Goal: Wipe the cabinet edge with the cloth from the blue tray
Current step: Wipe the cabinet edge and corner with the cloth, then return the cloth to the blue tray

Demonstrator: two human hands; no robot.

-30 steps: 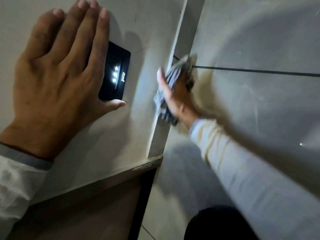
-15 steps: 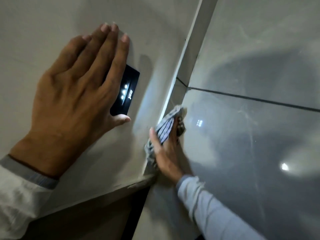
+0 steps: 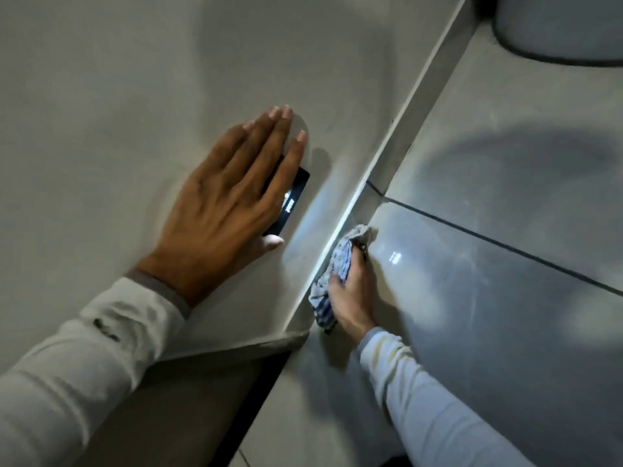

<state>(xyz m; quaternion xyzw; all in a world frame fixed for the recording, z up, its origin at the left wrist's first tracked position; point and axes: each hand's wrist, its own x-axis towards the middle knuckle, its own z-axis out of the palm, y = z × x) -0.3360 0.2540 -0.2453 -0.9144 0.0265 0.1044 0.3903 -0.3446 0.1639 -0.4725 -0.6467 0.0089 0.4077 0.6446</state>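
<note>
A pale cabinet panel (image 3: 135, 96) fills the left side, and its light edge strip (image 3: 397, 136) runs diagonally down to a lower corner. My right hand (image 3: 352, 294) is closed on a blue-and-white striped cloth (image 3: 340, 261) and presses it against the lower part of that edge, just above the corner. My left hand (image 3: 222, 210) lies flat on the panel, fingers together, and holds a small black light (image 3: 295, 197) against the surface. The light's glow falls on the edge beside the cloth. No blue tray is in view.
Glossy grey floor tiles (image 3: 505, 264) with dark grout lines lie right of the edge. A round grey object (image 3: 556, 25) sits on the floor at the top right. A dark recess (image 3: 202, 382) opens under the cabinet's bottom rim.
My right hand slid the cloth down the edge toward the lower corner. The view pulled back, so my left hand with the light now looks smaller and more central.
</note>
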